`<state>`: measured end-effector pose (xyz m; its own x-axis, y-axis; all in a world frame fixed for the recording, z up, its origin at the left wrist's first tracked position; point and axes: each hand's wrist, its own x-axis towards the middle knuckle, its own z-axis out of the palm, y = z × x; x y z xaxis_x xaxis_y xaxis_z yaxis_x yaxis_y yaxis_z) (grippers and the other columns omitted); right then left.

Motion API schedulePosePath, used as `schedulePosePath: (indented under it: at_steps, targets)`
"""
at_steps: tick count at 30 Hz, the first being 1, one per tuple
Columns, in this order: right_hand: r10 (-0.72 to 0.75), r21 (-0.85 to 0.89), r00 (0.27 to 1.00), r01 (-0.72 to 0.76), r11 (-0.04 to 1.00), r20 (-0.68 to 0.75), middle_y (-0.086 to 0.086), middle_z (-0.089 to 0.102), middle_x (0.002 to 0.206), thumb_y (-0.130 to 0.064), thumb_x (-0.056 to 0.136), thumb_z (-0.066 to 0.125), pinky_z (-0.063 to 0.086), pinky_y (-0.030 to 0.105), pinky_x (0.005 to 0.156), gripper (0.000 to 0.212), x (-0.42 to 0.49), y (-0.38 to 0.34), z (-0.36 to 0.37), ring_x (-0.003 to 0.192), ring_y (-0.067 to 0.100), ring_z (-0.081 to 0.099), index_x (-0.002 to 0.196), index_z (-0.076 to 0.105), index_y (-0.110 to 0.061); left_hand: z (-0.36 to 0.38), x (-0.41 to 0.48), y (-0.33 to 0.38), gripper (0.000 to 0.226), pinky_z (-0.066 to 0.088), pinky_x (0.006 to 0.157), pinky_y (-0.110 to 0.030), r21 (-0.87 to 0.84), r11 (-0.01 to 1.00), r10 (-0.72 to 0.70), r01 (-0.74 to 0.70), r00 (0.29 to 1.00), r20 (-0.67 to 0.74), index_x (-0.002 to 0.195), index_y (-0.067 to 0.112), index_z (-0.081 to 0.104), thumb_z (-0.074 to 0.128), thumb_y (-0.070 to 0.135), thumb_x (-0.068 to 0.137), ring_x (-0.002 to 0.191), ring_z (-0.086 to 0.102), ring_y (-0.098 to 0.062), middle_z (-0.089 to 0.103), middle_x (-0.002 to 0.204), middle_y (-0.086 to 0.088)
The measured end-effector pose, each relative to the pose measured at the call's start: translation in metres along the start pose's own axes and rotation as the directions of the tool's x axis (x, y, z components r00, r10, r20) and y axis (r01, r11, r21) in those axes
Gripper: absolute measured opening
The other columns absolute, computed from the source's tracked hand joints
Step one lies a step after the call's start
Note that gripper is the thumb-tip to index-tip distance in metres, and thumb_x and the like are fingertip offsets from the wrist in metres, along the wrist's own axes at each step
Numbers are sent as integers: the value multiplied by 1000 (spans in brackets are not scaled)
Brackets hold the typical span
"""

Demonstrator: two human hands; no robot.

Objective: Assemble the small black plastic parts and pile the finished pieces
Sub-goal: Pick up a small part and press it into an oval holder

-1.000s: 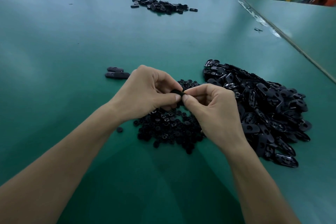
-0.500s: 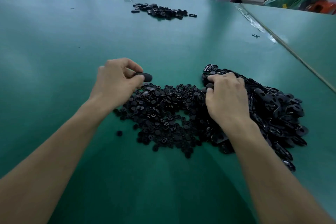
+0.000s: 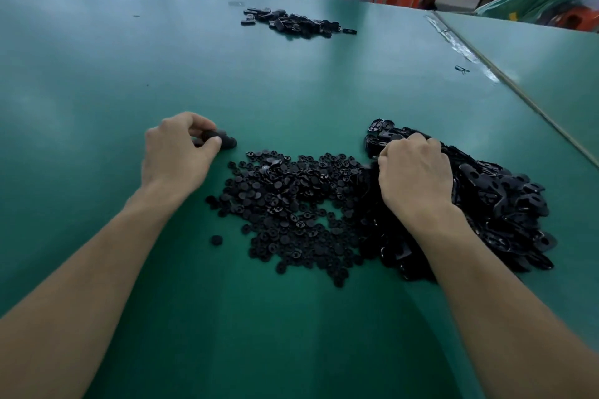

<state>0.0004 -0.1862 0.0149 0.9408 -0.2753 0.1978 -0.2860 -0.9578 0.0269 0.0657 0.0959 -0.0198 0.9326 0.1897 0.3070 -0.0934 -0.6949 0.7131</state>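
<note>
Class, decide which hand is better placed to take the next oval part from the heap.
Right. The right hand rests on the heap of oval parts; the left hand is busy, holding a black piece.

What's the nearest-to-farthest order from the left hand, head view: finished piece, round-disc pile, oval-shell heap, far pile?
1. Finished piece, pinched in the left hand.
2. Round-disc pile, centre.
3. Oval-shell heap, right side.
4. Far pile, across the table.
</note>
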Motion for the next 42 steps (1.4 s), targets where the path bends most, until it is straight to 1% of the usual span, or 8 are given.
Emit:
schedulePosePath:
  at_steps: [4,11,17,23,29,34,38,42]
  targets:
    - [-13,59,986,23,998,-169,16,63,105,-13,100,52,41,41,83,16,3,2,1,103,37,52,106,66,-8,4,0,-6,22,41,88,-31,132,989,73,-69,997,-19,108,20,70,74,26,87,103,59,-25,62,111,-8]
    - [-20,718,971,190,670,-238,-8,64,75,-23,106,47,46,17,53,16,-19,-19,-12,61,7,62,103,61,-18,2,-7,19,9,46,71,-28,-24,995,100,-101,995,-25,87,28,67,69,36,91,65,58,-5,61,71,19]
    - [-67,931,985,173,321,-160,-11,71,72,-19,96,67,48,17,65,14,-47,-43,-7,67,4,66,94,74,-31,-5,-32,72,28,47,43,-18,-385,905,77,180,822,565,84,17,72,62,40,96,53,65,-8,74,68,3]
    - [-59,989,988,142,36,-140,-7,78,84,1,88,71,54,18,76,25,-60,-49,-1,81,8,73,88,76,-24,-8,-43,84,10,57,57,-20,-482,788,106,383,687,719,94,6,70,67,16,94,67,73,-15,76,81,-10]
    - [41,957,964,256,138,-263,-11,73,81,-5,83,79,44,12,66,27,-63,-47,2,67,1,59,88,72,-31,-5,-46,83,30,56,56,-20,-432,725,94,537,543,834,94,4,70,69,32,82,66,73,-17,74,88,-16]
    - [-3,961,972,232,154,-234,-12,74,88,-15,81,82,45,18,65,27,-68,-45,7,68,6,56,98,73,-34,-3,-42,80,13,56,57,-18,-540,653,79,531,662,746,78,9,67,76,16,72,62,70,-11,74,73,-7]
    - [-102,761,960,271,590,-262,-18,58,86,-25,85,79,43,13,75,19,-69,-40,12,79,2,52,103,74,-27,-3,-38,76,15,59,59,-20,-588,636,11,500,757,654,83,6,67,73,-7,80,62,68,-15,73,72,-8]
    - [-269,562,956,285,776,-112,-13,58,88,-38,86,76,38,22,79,16,-71,-39,10,94,9,48,97,75,-28,-2,-36,75,17,59,61,-20,-610,650,-16,454,810,586,89,7,67,71,-9,84,62,69,-15,73,71,-5]
